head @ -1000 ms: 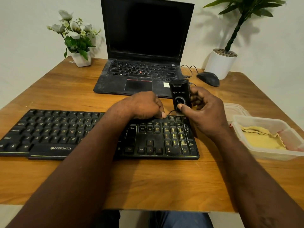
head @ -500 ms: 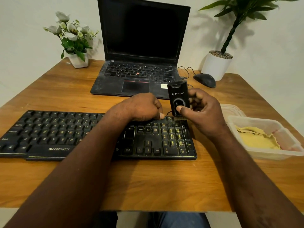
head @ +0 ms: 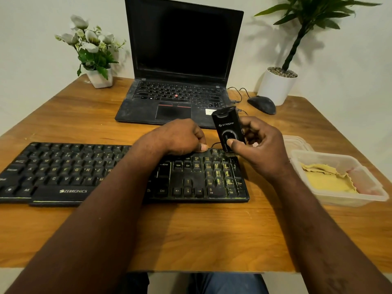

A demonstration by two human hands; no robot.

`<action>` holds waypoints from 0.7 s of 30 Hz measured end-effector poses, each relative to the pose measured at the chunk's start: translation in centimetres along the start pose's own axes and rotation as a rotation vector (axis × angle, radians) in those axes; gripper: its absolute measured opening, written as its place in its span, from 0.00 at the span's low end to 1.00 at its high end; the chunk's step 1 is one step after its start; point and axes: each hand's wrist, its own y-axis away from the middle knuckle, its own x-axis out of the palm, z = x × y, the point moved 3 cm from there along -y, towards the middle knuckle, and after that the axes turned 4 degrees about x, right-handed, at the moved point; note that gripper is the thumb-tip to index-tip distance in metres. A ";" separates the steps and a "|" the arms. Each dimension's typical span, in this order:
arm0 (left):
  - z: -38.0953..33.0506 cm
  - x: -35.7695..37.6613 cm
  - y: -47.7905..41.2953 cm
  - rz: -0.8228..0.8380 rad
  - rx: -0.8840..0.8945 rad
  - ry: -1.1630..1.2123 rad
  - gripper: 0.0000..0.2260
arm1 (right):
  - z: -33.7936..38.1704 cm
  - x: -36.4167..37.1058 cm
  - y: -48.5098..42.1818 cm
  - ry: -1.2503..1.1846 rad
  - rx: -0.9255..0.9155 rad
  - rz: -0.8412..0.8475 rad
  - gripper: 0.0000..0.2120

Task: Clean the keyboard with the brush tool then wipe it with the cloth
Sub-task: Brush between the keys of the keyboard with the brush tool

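Note:
A black Zebronics keyboard (head: 63,172) lies along the table's front, dusty on its number pad at the right. My right hand (head: 261,149) grips a black brush tool (head: 228,128) upright, thumb on its oval button, bristles touching the keyboard's top right corner. My left hand (head: 180,136) rests on the keyboard's upper edge with fingers curled, thumb tip pressed against the top row; whether it holds anything I cannot tell. A yellow cloth (head: 326,179) lies in a clear plastic container (head: 347,198) at the right.
An open black laptop (head: 178,98) stands behind the keyboard, with a black mouse (head: 262,104) and its cable to its right. A white flower pot (head: 99,78) sits back left, a potted plant (head: 276,84) back right. A container lid (head: 297,142) lies behind the container.
The brush tool in my right hand has come down slightly, bristles now on the keyboard's top right corner. My left hand stays put on the upper edge.

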 end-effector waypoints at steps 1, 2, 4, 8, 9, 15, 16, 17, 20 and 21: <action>0.0 0.0 0.0 -0.004 -0.001 -0.002 0.08 | -0.1 0.1 0.0 0.039 0.000 0.005 0.20; 0.0 0.0 -0.1 -0.006 0.000 -0.009 0.08 | -0.2 0.2 -0.1 0.071 0.013 0.001 0.22; 0.1 0.1 -0.1 -0.006 -0.001 -0.021 0.08 | -0.4 0.4 -0.2 0.109 0.040 -0.036 0.22; 0.1 0.1 -0.1 -0.001 -0.004 -0.011 0.07 | 0.1 0.1 -0.3 0.105 0.001 -0.141 0.22; 0.1 0.1 -0.2 -0.003 -0.004 -0.010 0.07 | 0.2 -0.1 -0.3 0.080 -0.005 -0.155 0.22; 0.0 0.1 -0.1 -0.029 -0.016 -0.048 0.05 | 1.0 2.2 -0.2 -0.011 -0.006 0.004 0.22; 0.0 0.1 0.0 -0.030 -0.016 -0.055 0.05 | 1.0 2.4 -0.2 -0.002 -0.007 0.009 0.22; 0.0 0.2 0.0 -0.032 -0.012 -0.050 0.05 | 1.0 2.3 -0.3 0.009 -0.002 0.002 0.22; 0.1 0.2 0.2 -0.047 -0.003 -0.013 0.07 | 0.1 0.6 -0.3 0.071 0.047 -0.046 0.22; 0.2 0.3 0.3 -0.054 -0.002 -0.010 0.07 | -0.2 -0.1 -0.3 0.080 0.065 -0.069 0.21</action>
